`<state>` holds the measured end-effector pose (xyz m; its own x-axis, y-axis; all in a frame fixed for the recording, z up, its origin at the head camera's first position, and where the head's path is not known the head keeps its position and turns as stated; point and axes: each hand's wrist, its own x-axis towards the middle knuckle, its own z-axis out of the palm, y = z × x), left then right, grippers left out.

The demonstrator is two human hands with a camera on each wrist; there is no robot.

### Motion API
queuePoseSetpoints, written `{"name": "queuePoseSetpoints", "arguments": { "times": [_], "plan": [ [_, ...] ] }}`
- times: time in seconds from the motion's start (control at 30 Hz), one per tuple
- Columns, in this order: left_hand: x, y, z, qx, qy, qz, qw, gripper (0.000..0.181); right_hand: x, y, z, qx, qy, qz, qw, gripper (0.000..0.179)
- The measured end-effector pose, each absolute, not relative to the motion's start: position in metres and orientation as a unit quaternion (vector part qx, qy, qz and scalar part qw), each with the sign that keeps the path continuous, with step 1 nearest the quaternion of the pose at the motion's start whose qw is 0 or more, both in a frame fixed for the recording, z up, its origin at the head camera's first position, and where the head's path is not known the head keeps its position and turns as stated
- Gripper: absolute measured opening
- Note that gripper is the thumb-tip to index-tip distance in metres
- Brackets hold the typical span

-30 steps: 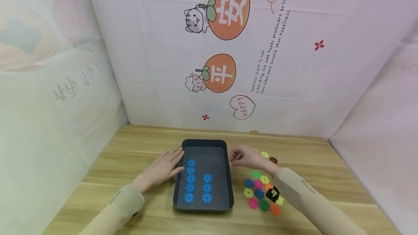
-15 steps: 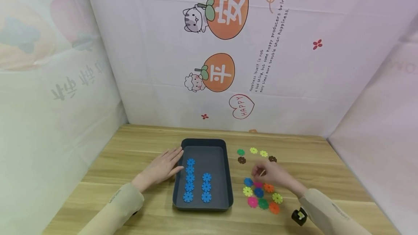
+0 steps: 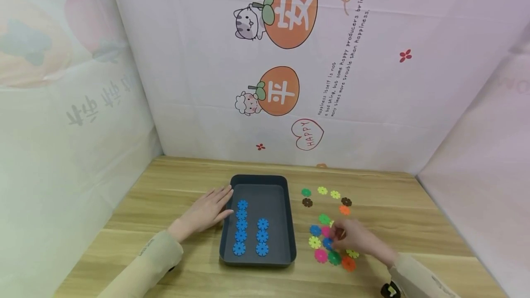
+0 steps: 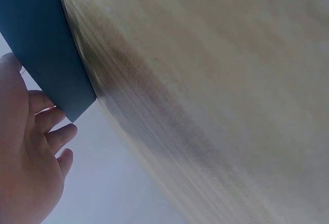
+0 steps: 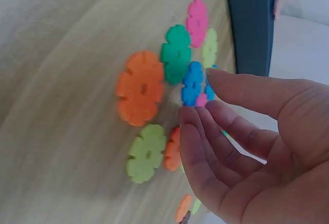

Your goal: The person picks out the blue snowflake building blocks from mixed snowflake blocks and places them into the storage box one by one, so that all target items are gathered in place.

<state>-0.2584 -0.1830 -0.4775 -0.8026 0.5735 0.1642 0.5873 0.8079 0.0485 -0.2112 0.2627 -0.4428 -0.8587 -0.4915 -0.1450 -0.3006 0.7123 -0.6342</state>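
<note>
My left hand (image 3: 203,214) rests with straight fingers on the left rim of a dark grey tray (image 3: 278,264). The left wrist view shows its fingers (image 4: 60,137) against the tray's outer wall (image 4: 46,44). Inside the tray lie two columns of blue notched flower discs (image 3: 241,236), the left column longer. To the right, my right hand (image 3: 358,237) hovers low over a group of coloured discs. Its thumb and fingers are bent but apart around a blue disc (image 5: 192,84), with nothing held between them. The hand hides part of the group in the head view.
Near the right hand lie pink (image 3: 320,255), dark green (image 3: 334,258), orange (image 3: 348,263) and yellow discs (image 3: 314,242). Farther back are more green, yellow, brown (image 3: 307,202) and orange discs. A printed cloth wall (image 3: 207,82) stands behind the wooden table (image 3: 186,174).
My right hand has moved from beside the tray's right rim, rightward and then nearer to me, over the coloured discs. The left hand and the blue discs in the tray stay put.
</note>
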Motion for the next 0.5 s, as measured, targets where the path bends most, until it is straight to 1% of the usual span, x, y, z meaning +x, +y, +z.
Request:
{"name": "queuePoseSetpoints", "arguments": {
  "times": [0.23,0.37,0.5],
  "plan": [
    [-0.2579,-0.1827,-0.4762,-0.303,-0.949,-0.049,0.065,0.064,-0.2099,0.2589,-0.4543,-0.188,0.932,-0.285,0.121,0.028],
    [-0.2582,-0.1828,-0.4767,-0.303,-0.949,-0.046,0.067,0.064,-0.21,0.2557,-0.4536,-0.17,0.937,-0.28,0.119,0.033],
    [-0.2583,-0.1829,-0.4773,-0.303,-0.95,-0.043,0.067,0.064,-0.2104,0.2539,-0.4542,-0.167,0.94,-0.276,0.112,0.033]
  ]
}}
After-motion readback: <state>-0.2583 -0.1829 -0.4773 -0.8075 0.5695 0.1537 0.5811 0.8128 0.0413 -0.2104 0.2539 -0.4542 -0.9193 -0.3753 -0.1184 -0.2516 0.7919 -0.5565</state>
